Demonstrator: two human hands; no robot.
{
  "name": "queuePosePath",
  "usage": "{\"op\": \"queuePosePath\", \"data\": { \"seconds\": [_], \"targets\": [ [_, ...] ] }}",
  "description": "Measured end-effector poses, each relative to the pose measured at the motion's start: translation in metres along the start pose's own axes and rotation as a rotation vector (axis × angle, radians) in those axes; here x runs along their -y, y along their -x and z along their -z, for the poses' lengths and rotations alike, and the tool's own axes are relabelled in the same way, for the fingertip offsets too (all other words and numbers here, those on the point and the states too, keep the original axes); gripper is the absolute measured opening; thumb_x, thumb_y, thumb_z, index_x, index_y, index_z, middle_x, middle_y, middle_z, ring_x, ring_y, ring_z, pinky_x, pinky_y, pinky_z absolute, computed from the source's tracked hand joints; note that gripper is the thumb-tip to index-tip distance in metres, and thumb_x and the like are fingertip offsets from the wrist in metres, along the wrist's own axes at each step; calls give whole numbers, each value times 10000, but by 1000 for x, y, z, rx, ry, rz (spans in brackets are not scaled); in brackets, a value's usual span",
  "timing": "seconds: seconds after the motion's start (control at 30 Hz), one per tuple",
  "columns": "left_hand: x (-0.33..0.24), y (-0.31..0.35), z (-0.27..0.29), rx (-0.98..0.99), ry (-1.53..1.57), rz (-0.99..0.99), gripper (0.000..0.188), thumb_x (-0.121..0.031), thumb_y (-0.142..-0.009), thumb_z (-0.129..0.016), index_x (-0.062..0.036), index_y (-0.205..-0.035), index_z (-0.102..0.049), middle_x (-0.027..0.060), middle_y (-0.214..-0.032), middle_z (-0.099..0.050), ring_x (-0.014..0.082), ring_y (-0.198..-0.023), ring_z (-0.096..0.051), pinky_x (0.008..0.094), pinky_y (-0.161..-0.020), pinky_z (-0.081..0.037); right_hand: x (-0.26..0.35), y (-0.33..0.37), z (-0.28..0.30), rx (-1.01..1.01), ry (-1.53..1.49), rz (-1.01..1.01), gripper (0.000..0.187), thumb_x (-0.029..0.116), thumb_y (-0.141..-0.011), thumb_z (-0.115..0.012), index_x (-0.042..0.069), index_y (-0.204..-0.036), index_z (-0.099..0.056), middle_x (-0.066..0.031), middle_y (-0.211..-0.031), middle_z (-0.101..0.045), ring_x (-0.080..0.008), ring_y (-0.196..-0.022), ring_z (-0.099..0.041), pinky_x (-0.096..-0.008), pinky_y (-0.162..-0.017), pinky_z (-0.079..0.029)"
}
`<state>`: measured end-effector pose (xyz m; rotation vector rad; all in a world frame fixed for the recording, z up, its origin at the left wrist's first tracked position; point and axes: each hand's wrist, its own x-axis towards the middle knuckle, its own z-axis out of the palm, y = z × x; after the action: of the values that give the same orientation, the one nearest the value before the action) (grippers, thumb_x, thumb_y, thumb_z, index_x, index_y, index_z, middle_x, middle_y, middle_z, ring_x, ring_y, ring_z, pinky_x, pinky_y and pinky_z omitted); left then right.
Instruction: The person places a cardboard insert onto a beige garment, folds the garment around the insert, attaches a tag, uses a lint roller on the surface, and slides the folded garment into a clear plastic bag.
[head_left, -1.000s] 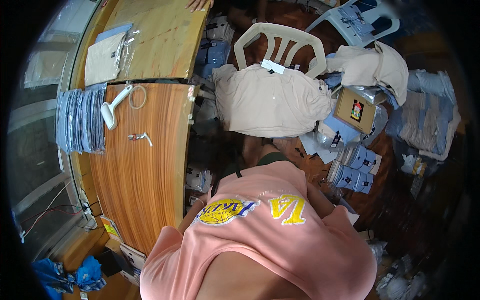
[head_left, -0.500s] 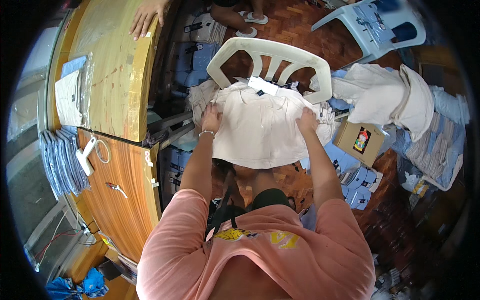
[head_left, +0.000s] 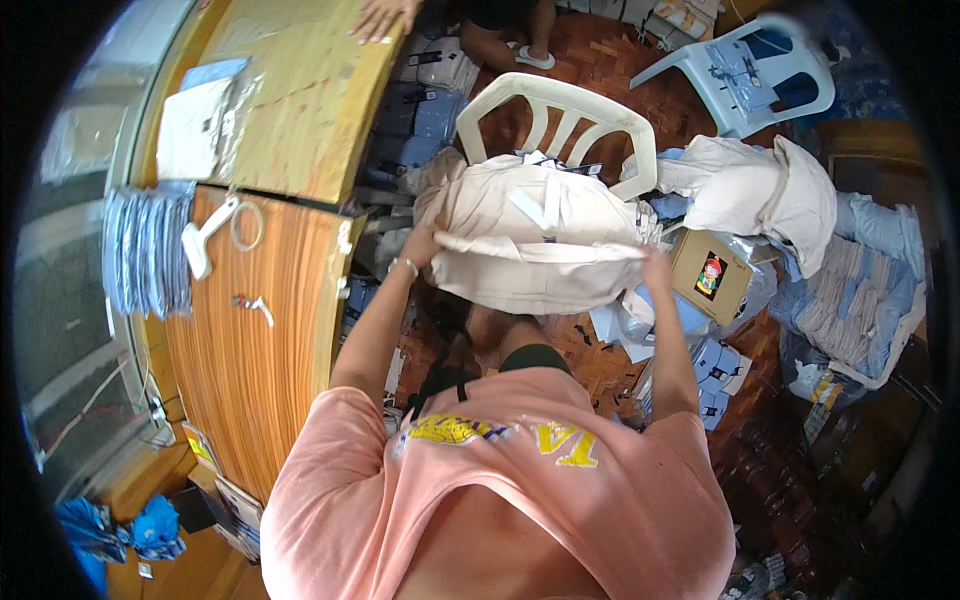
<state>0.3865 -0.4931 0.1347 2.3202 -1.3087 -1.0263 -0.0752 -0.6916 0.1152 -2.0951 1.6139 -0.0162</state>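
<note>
A cream shirt (head_left: 540,283) is stretched between my hands above my knees, its far edge lifted and folded toward me. My left hand (head_left: 421,246), with a bracelet at the wrist, is closed on its left corner. At the right corner my right hand (head_left: 656,270) grips the cloth, slightly blurred. More cream cloth (head_left: 480,195) lies just beyond, on the seat of a white plastic chair (head_left: 555,92). A white V-shaped strip of card or paper (head_left: 537,209) rests on that cloth. Dark tags show near the chair back.
Left stands a wooden cabinet (head_left: 270,340) with a tagging tool or white handle (head_left: 208,240) on it. Folded blue garments (head_left: 148,255) hang beside it. Right are a cardboard box (head_left: 712,275), a cream garment heap (head_left: 760,190) and a light blue chair (head_left: 735,110). Another person's hand (head_left: 385,16) touches the cabinet top.
The shirt lay spread flat under my hands; now its upper edge is raised and folded over toward me. My hands went from resting on it to gripping its corners. The view shifted.
</note>
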Motion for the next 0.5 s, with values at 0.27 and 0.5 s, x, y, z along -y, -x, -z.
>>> {"op": "queuePosePath", "data": {
  "seconds": [0.27,0.5],
  "targets": [
    [-257,122,259,-1309,361,-986,188,10,-736,-542,-5,-883,-658,133,-877,-668,224,-678,-616,292,-599,-482,206,166,352,-1444,-426,390,334,-71,-800,-416,-26,-1084,-586,-156,-1042,-616,-237,-882,-606,-364,-793,-502],
    [28,154,-32,487,-171,-452,447,-270,-672,-642,-83,-1078,-630,166,-1106,-605,268,-1022,-588,374,-884,-452,33,239,-1,432,153,-135,310,169,-805,-473,75,-1056,-629,-191,-1007,-622,-321,-933,-594,-406,-829,-454]
  ]
}}
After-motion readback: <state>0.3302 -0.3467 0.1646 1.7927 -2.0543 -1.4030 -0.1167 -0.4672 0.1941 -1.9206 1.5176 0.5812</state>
